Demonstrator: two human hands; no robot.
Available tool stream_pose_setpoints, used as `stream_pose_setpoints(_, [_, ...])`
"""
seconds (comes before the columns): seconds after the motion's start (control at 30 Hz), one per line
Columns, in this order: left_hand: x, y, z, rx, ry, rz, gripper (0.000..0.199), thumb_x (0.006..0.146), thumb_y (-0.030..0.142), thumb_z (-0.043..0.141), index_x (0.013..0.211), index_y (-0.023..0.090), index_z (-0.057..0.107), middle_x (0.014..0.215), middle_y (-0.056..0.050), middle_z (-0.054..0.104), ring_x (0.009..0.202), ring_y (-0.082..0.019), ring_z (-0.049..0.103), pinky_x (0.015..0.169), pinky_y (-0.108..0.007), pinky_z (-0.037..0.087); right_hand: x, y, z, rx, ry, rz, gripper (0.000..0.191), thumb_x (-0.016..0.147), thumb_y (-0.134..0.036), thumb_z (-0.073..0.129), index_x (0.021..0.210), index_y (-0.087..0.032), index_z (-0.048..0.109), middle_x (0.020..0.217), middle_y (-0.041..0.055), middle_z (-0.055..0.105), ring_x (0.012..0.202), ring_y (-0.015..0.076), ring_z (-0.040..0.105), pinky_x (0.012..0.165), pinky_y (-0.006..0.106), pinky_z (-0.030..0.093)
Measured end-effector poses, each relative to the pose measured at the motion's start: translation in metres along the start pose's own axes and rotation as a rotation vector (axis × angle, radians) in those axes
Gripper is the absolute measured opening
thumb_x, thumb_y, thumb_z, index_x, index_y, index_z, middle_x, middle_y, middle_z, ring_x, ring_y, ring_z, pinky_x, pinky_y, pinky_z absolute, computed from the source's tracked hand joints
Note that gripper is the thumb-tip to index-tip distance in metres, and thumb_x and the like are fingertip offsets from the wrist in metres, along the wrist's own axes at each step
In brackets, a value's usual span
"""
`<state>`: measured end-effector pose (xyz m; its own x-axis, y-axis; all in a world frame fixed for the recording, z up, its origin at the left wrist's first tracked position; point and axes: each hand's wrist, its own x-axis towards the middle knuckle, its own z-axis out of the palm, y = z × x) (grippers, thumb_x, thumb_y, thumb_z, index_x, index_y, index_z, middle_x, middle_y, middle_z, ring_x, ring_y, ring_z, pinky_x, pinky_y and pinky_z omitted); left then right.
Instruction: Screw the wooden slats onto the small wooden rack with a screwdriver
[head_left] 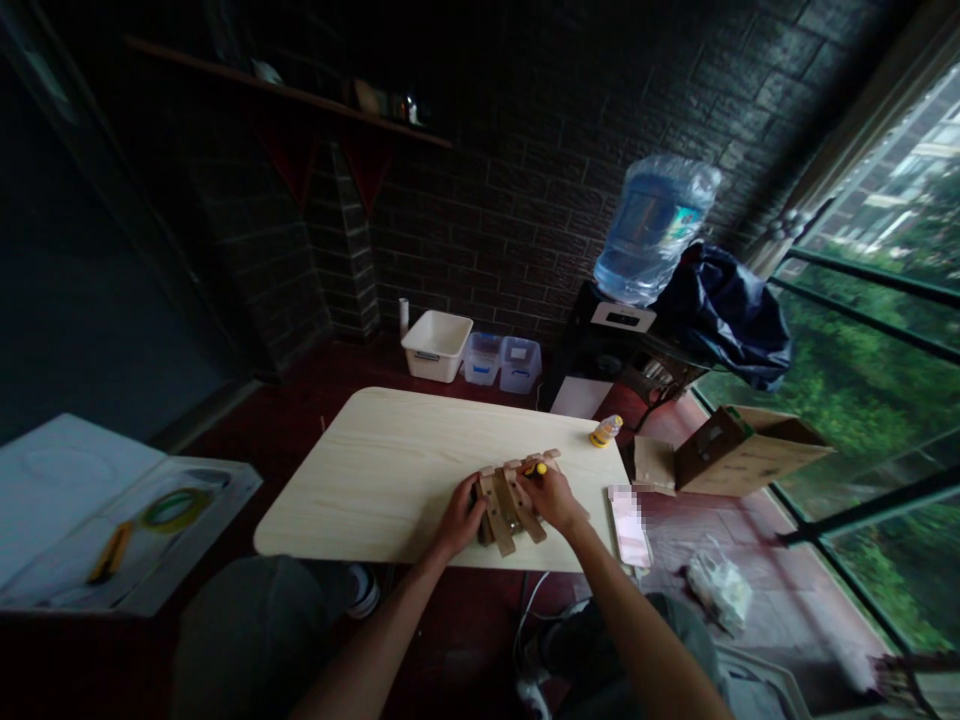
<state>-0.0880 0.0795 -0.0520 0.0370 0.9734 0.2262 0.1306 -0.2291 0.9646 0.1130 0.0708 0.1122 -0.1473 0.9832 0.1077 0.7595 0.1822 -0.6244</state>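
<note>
On the pale wooden table lies a brown assembly of flat strips with small holes, its strips running side by side. My left hand is closed on the left side of this assembly, with the fingertips partly hidden behind it. Over its right part, my right hand grips a small screwdriver-like tool with a yellow and black handle. The tool's tip is hidden by the hand and strips.
A small yellow-capped bottle and a phone are on the table's right side. An open white case stands at left. Plastic bins, a water dispenser and a cardboard box are beyond.
</note>
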Motion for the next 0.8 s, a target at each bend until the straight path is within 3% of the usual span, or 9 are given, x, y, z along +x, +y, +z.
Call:
stream_pose_setpoints(0.23, [-0.002, 0.0, -0.001, 0.005, 0.002, 0.027, 0.052, 0.087, 0.029, 0.056, 0.138, 0.023, 0.048, 0.142, -0.011, 0.054, 0.135, -0.026, 0.048, 0.116, -0.049, 0.035, 0.013, 0.005, 0.005, -0.018, -0.109, -0.004, 0.013, 0.09, -0.027, 0.061, 0.098, -0.018, 0.068, 0.093, 0.0077, 0.072, 0.088, 0.0191, 0.066, 0.079, 0.027, 0.049])
stream_pose_setpoints(0.57, [0.001, -0.006, -0.002, 0.051, -0.011, 0.019, 0.055, 0.086, 0.026, 0.057, 0.14, 0.024, 0.046, 0.141, -0.01, 0.054, 0.132, -0.026, 0.049, 0.115, -0.048, 0.037, 0.037, 0.001, -0.017, -0.015, -0.374, -0.091, 0.015, 0.081, -0.018, 0.065, 0.095, -0.019, 0.072, 0.091, 0.0041, 0.073, 0.088, 0.0182, 0.065, 0.084, 0.029, 0.048])
stream_pose_setpoints(0.7, [0.002, -0.005, -0.001, 0.051, -0.007, 0.008, 0.056, 0.087, 0.028, 0.057, 0.141, 0.025, 0.046, 0.141, -0.01, 0.054, 0.133, -0.026, 0.049, 0.116, -0.048, 0.036, 0.046, 0.005, -0.014, -0.064, -0.387, -0.108, 0.012, 0.082, -0.02, 0.067, 0.093, -0.019, 0.072, 0.09, 0.0047, 0.072, 0.088, 0.0187, 0.065, 0.085, 0.028, 0.046])
stream_pose_setpoints(0.8, [0.002, -0.005, -0.001, 0.047, -0.008, -0.002, 0.055, 0.088, 0.03, 0.056, 0.142, 0.026, 0.045, 0.142, -0.01, 0.053, 0.134, -0.027, 0.048, 0.117, -0.048, 0.035, 0.045, 0.009, -0.006, -0.105, -0.323, -0.095, 0.012, 0.084, -0.025, 0.067, 0.094, -0.017, 0.071, 0.092, 0.0065, 0.071, 0.089, 0.0195, 0.064, 0.084, 0.028, 0.045])
